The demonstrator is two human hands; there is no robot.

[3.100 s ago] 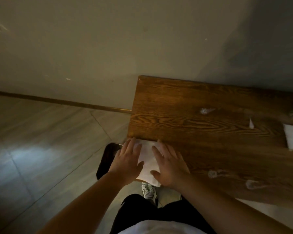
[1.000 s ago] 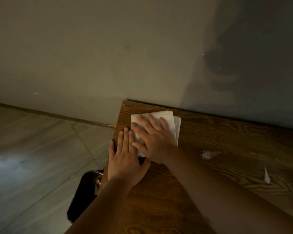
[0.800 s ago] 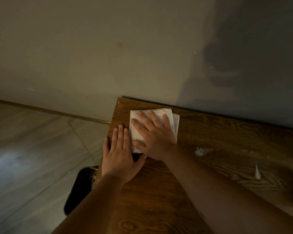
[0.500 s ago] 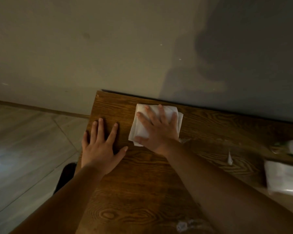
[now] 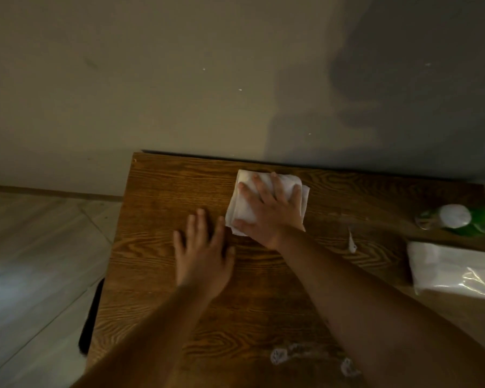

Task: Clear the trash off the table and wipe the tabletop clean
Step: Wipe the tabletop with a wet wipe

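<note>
Wiping the far edge of the table point(image 5: 157, 275), cloth sliding rightward toward the scraps.

Nearest, at 6 o'clock: white smears point(image 5: 280, 355) on the wood, not yet wiped. Mid-table, left hand point(image 5: 203, 254) is flat on bare wood, fingers spread apart, holding nothing; it has parted from the cloth point(image 5: 245, 203) it sat beside a second ago. At 12 o'clock, right hand point(image 5: 269, 210) presses the folded cloth, fingers splayed flat on top, not clamped around it. Cloth has moved from the far left corner along the wall edge, so that corner looks done. Paper scrap point(image 5: 352, 243) lies at 2 o'clock, just right of the cloth, uncollected. At 3 o'clock a tissue pack point(image 5: 454, 268) and beyond it a green bottle point(image 5: 459, 219). Judgement: wiping is early; trash remains.
</note>
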